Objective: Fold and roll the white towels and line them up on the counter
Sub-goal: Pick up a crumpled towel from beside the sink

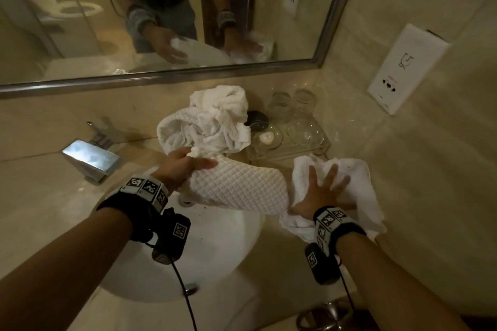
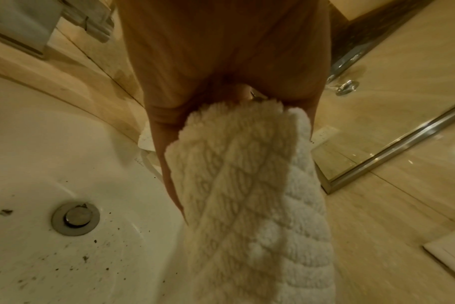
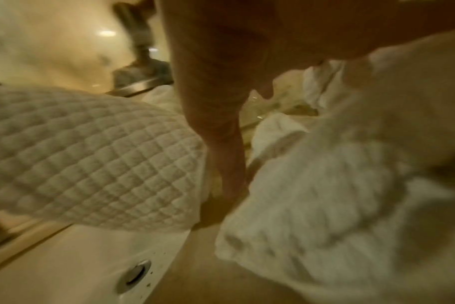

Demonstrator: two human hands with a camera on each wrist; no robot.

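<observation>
Left hand point(image 1: 185, 164) has its fingers curled round one end of the quilted white towel point(image 1: 236, 188), a diamond-patterned bundle held out over the right rim of the white sink point(image 1: 215, 244); from the left wrist view that towel point(image 2: 247, 205) hangs straight down out of the grip, with the drain point(image 2: 75, 218) below on the left. Over on the right, the right hand point(image 1: 322, 191) lies flat with fingers spread, pressing down on a crumpled white towel point(image 1: 355, 177) that sits on the beige counter point(image 1: 430, 223), just beside the quilted one. The two hands are apart, one towel each. Farther back, a heap of more white towels point(image 1: 212, 118) is piled against the wall under the mirror point(image 1: 161, 21), touching the left edge of a clear tray point(image 1: 317, 150) that carries glasses point(image 1: 293, 105) and small glass dishes. The chrome faucet point(image 1: 91, 158) stands at the far left of the sink. A white wall panel point(image 1: 403, 67) is mounted on the right wall.
</observation>
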